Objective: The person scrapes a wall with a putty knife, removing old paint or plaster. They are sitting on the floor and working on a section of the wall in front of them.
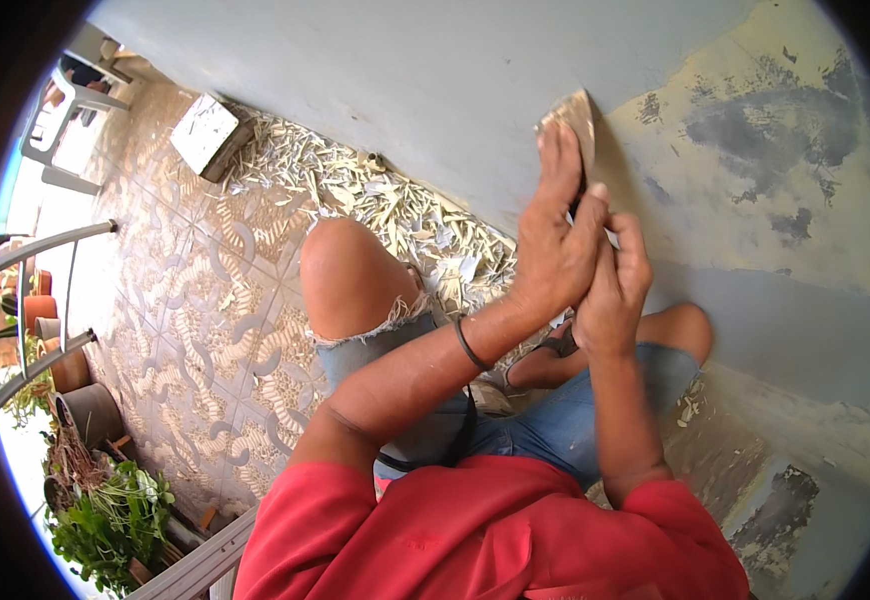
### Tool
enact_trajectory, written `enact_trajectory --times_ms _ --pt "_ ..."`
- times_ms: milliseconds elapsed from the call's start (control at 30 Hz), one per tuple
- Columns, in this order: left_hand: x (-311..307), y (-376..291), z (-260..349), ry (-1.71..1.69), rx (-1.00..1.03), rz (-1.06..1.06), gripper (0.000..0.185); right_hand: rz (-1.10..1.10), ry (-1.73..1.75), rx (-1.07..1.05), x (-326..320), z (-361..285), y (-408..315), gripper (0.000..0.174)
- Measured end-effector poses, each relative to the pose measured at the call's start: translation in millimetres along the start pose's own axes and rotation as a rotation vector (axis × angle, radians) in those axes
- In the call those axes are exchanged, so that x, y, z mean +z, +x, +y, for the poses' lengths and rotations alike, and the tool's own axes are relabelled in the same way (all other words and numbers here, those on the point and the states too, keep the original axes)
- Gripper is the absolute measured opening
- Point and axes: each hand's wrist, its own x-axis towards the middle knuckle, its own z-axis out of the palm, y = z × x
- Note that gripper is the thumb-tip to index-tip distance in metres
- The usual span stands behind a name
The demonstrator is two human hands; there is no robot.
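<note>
A putty knife (579, 120) with a wide metal blade lies against the painted wall (435, 82), at the border between grey-blue paint and a bared yellowish patch (705, 180). My left hand (558, 232) holds it, with fingers stretched up onto the blade. Below and to the right, my right hand (615, 281) is closed around the lower end of the tool, pressed against my left hand. The handle is mostly hidden by both hands. Which hand bears more of the grip cannot be told.
Curled paint scrapings (375, 195) cover the patterned tile floor (202, 300) along the wall's foot. A paint-spattered block or box (206, 135) stands by the wall. Metal tubes (52, 244), flower pots (89, 412) and green plants (116, 517) are at the left, a plastic chair (67, 112) farther up.
</note>
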Motion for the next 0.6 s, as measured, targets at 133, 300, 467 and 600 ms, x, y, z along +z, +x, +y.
enact_trajectory --times_ms 133,300,467,600 --pt "5.2 1.2 4.8 0.042 0.024 0.014 0.062 0.058 -0.012 -0.032 -0.8 6.3 -0.5 0.015" --pt "18.1 -10.1 20.7 -0.109 -0.212 0.091 0.059 0.031 0.077 0.032 -9.4 -5.7 -1.9 0.018" --pt "21.3 -10.2 13.8 -0.334 -0.450 0.064 0.063 0.039 -0.127 -0.079 -7.6 -3.7 7.3 0.018" --pt "24.3 -15.1 20.6 -0.283 -0.353 0.081 0.061 0.031 -0.155 -0.135 -10.4 -1.0 2.3 0.020"
